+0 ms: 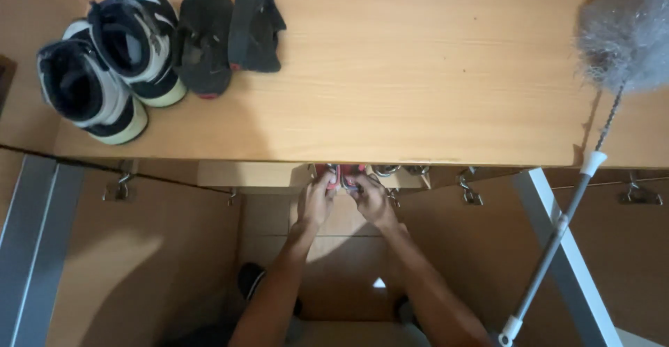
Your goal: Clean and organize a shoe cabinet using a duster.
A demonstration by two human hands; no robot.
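Note:
My left hand (315, 202) and my right hand (371, 201) reach forward together under the front edge of a light wooden shelf board (418, 75). Both hands close on a small red object (340, 174) that hangs just below the board's edge; most of it is hidden by the board and my fingers. Metal clips (470, 195) hang on a line to either side of my hands.
A pair of black-and-white high-top shoes (104, 61) and a pair of dark slippers (226, 30) sit on the board's left end. A grey fluffy duster (624, 33) on a long pole (557, 235) leans at the right. White metal frame bars (31, 249) flank the space.

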